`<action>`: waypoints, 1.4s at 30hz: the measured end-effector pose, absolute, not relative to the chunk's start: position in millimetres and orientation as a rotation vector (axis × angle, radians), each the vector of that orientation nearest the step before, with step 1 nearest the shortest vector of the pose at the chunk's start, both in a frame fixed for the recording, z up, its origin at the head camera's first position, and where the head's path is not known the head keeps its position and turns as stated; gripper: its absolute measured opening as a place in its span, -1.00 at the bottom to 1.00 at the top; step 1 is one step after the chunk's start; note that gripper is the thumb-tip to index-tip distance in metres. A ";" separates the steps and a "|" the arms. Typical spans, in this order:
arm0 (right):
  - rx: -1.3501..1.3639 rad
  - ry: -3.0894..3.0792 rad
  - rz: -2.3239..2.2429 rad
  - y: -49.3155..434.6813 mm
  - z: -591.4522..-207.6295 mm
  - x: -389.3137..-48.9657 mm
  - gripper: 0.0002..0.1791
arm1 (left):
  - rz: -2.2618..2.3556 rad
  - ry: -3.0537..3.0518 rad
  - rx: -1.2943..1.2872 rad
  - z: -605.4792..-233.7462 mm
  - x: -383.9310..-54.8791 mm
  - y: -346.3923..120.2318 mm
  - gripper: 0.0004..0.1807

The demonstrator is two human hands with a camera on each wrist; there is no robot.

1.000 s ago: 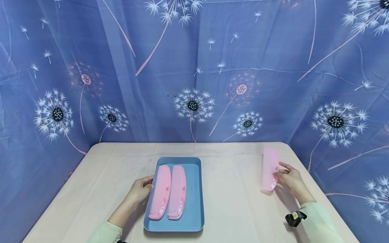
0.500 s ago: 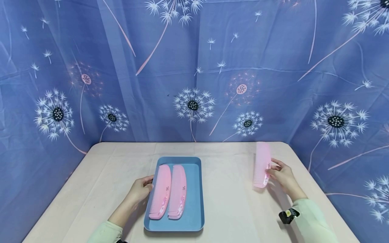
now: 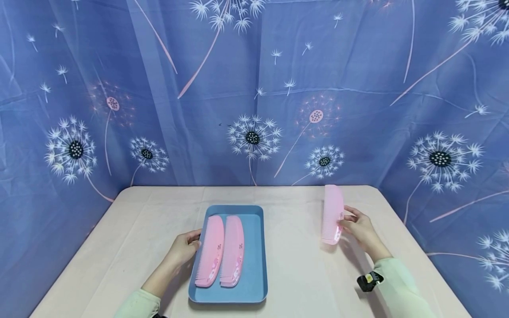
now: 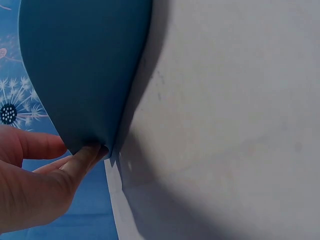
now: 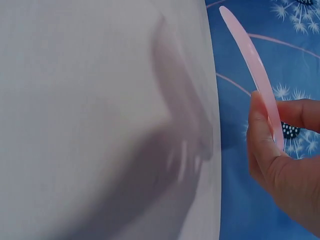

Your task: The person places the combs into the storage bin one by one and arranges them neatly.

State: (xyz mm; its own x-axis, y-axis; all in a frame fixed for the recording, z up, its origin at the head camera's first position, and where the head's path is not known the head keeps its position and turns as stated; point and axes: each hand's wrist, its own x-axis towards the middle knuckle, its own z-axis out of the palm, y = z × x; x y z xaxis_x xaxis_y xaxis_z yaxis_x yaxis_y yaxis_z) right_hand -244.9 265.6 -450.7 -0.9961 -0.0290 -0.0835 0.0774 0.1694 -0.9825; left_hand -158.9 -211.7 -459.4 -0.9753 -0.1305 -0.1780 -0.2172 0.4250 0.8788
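Observation:
Two pink combs lie side by side in a blue tray (image 3: pixel 254 269): a left comb (image 3: pixel 210 251) and a right comb (image 3: pixel 232 251), both with teeth facing left. My left hand (image 3: pixel 184 251) holds the tray's left side; the left wrist view shows the thumb and fingers (image 4: pixel 82 159) pinching its wall. Over the right part of the table, my right hand (image 3: pixel 359 229) pinches a third pink comb (image 3: pixel 332 214) by its spine, teeth facing left. In the right wrist view this comb (image 5: pixel 250 55) is seen edge-on, raised off the tabletop, its shadow below.
A pale cloth covers the table (image 3: pixel 294 256). Blue curtains (image 3: pixel 199 132) with dandelion prints stand behind it and along both sides. A small black device (image 3: pixel 370 281) sits on the right wrist.
My right hand has moved left with the pink comb, which also shifts slightly toward the far edge. The left hand, the tray and the two combs in it stay put.

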 end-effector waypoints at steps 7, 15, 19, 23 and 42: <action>0.019 2.276 -2.009 253.3 -448.7 -243.9 -0.24 | 1.613 2.582 -0.314 -460.5 -159.5 -212.2 -0.55; -0.032 2.258 -2.011 239.5 -445.1 -241.7 -0.25 | 1.616 2.581 -0.313 -460.9 -159.0 -212.4 -0.55; -0.050 2.244 -2.011 233.7 -443.8 -241.8 -0.25 | 1.615 2.580 -0.310 -461.1 -159.4 -212.4 -0.54; -0.065 2.228 -2.008 228.8 -443.4 -241.9 -0.23 | 1.611 2.567 -0.325 -461.4 -159.6 -212.3 -0.54; -0.095 2.177 -1.999 200.8 -439.1 -241.7 -0.19 | 1.594 2.580 -0.331 -460.2 -160.7 -211.1 -0.54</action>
State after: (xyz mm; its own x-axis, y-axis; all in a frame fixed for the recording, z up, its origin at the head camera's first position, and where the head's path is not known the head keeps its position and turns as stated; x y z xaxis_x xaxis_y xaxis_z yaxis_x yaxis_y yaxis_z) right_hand -241.7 200.8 -439.1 -0.9810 -0.1708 -0.0923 0.0774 0.0920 -0.9927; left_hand -160.7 -211.1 -460.2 -0.9724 -0.1353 -0.1901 -0.2305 0.4315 0.8722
